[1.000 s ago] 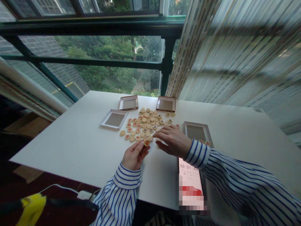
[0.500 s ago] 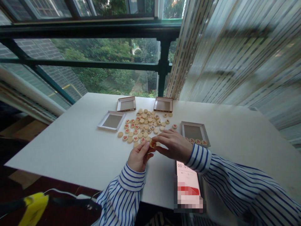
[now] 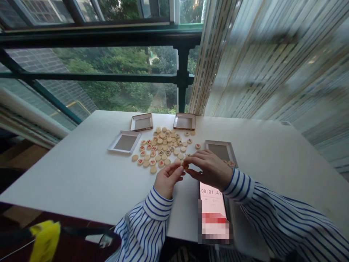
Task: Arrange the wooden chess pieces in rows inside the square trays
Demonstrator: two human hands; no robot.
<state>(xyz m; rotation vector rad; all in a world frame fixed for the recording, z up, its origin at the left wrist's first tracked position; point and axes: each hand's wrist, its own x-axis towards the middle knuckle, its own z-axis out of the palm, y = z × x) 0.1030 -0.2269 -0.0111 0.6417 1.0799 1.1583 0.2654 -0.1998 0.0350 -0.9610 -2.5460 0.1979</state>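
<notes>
L hand [image 3: 165, 182]: grip clamped on one wooden disc [image 3: 185, 166], pinched btwn thumb & fingers. R hand [image 3: 211, 167]: grip also closed on that disc, thumb & forefinger at its R side, so both hands meet on it. Disc is held up off the white tabletop [image 3: 81, 163], near side of the pile; its marking's too small to read. Both arms in blue-&-white striped sleeves [image 3: 157, 206].

Just past the hands: pile of discs [image 3: 160, 141], some stacked, many plain side up, others w/ red or black characters. Red mostly on L, black mostly centre & R. One red-marked disc [image 3: 197, 146] sits apart, btwn pile & R box [image 3: 219, 147]. That box: open, shallow, w/ red-marked discs [image 3: 231, 163] along its near edge; count unclear, R hand partly in front.

Phone [image 3: 211, 200] is on the near side of R hand, screen reads 00:01:41, lower part pixelated. L box [image 3: 124, 142], open too, L of pile. Two brown-edged boxes [image 3: 184, 121] on far side.

Beyond: window w/ dark green railing [image 3: 183, 67], trees [image 3: 109, 62] outside; sheer curtain [image 3: 272, 72] on R.
</notes>
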